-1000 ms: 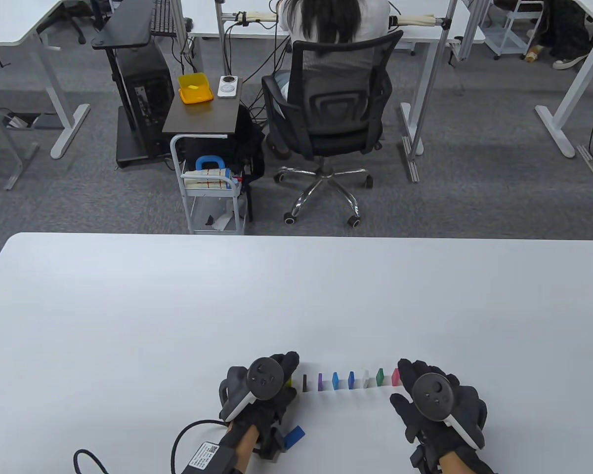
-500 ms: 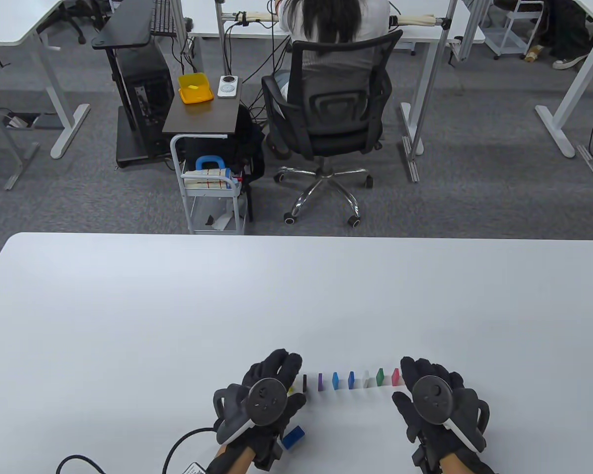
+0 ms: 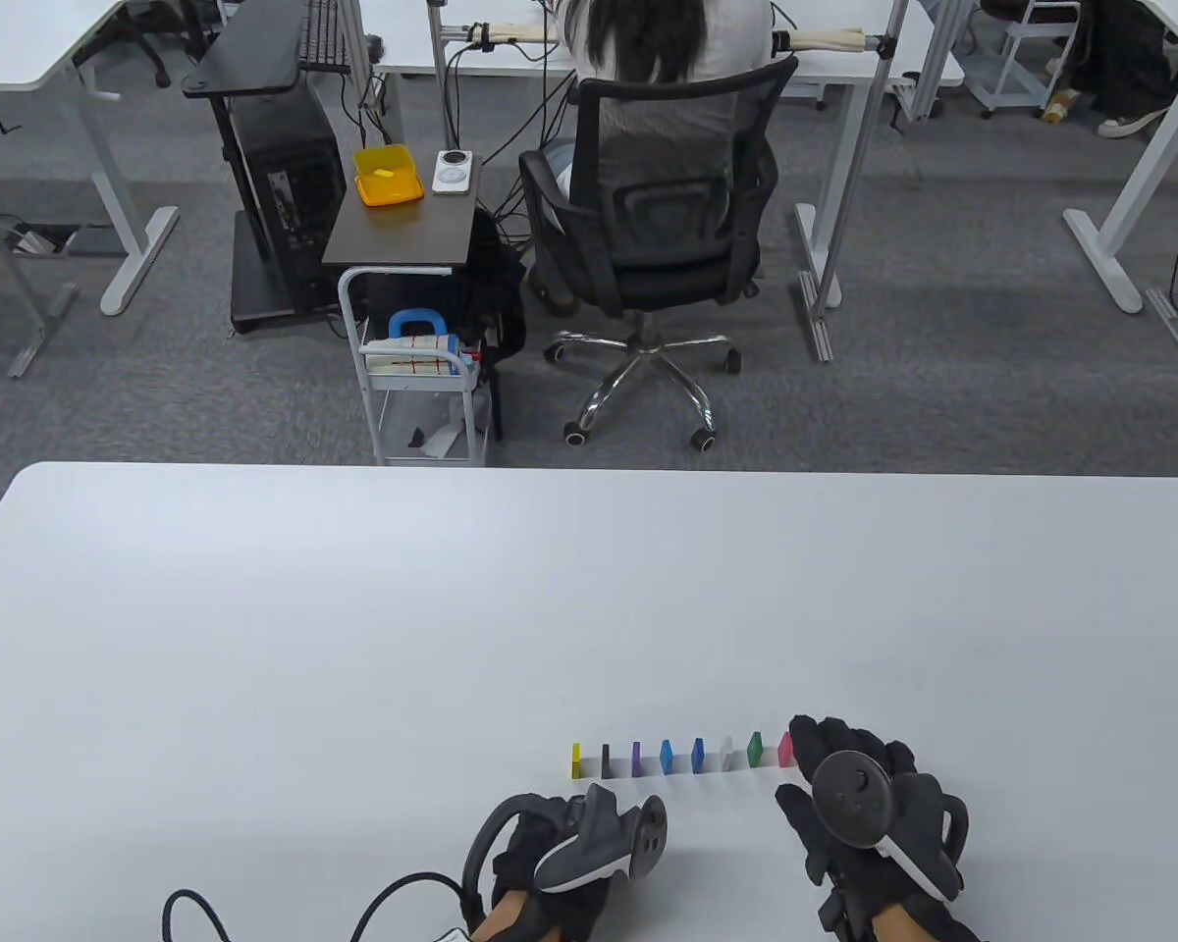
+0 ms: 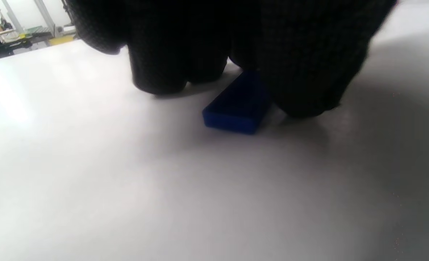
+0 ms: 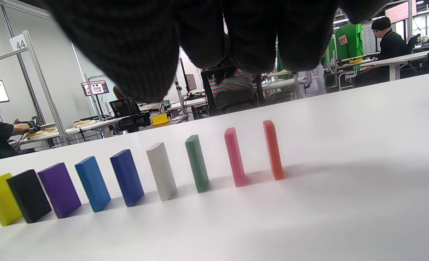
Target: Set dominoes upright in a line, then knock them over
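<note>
dominoes (image 5: 160,174) stand near the table's (image 3: 353,608) front edge; left grip (image 3: 550,863) pinches blue domino (image 4: 236,108).

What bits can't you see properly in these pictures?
- Blue domino: in the table view the left hand and its tracker cover it; in the left wrist view its far end is under dark, blurred fingers, so the grip is unclear.
- Orange-red domino: hidden behind the right hand in the table view.
- Pink domino: partly covered there.
- Right fingers: blurred in the right wrist view.
</note>
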Motion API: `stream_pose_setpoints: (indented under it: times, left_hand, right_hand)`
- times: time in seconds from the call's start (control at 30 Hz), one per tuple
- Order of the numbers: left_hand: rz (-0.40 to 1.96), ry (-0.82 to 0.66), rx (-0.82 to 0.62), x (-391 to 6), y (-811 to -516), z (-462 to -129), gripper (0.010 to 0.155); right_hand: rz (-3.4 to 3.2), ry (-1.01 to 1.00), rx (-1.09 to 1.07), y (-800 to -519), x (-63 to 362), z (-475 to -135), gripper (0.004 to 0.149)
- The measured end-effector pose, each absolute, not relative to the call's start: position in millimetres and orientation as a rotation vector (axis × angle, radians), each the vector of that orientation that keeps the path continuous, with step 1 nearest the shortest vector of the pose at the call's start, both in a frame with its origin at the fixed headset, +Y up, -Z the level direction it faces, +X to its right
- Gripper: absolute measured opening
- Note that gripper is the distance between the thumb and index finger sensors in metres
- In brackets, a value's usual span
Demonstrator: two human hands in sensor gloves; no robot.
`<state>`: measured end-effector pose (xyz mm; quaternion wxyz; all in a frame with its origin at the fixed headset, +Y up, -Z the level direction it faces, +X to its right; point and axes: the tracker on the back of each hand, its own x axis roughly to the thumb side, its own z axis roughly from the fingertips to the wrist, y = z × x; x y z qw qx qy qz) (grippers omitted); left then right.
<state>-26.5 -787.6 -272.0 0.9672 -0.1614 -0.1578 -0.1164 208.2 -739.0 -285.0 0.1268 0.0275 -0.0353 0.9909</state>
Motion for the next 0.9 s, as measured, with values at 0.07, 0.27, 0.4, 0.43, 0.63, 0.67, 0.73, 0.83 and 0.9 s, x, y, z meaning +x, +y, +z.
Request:
stream_pose_setpoints:
  times: [0.07,0.27,0.4,0.43,0.63,0.67,0.73,0.83,0.9]
  left_hand:
    - [-0.239,-0.314,-0.328,-25,-788,-271,0.066]
    - [-0.4,-0.349,-0.227,-13,-791,-269,0.063]
    - [-0.303,-0.354,-0.293,-25,-791,-274,0.066]
    - [-0.271,-0.351,-0.291,-29,-789,-275,0.064]
    - [0.038,-0.265,-0.174,-77,-753,-289,0.048]
    - [0.117,-0.242,-0.125,-88,-749,-292,0.048]
    - [0.233,-0.212,-0.053,-106,-746,-299,0.048]
    - [0.384,-0.178,-0.003,-127,-750,-308,0.045]
    - [0.425,-0.164,-0.024,-132,-755,-314,0.043]
  right_hand:
    - [2.883,-0.099,0.081,-739,208,-285,0.07]
    - [2.876,-0.08,0.085,-741,210,-285,0.07]
    - [2.874,-0.081,0.067,-740,213,-286,0.07]
    - [2.868,-0.083,0.061,-739,214,-286,0.07]
    - [2.839,-0.089,0.026,-738,221,-287,0.07]
    - [2.833,-0.079,0.019,-739,222,-287,0.07]
    - [2.83,-0.081,0.014,-739,222,-288,0.07]
    - [2.833,-0.077,0.017,-739,221,-288,0.07]
    - [2.837,-0.071,0.016,-740,220,-288,0.07]
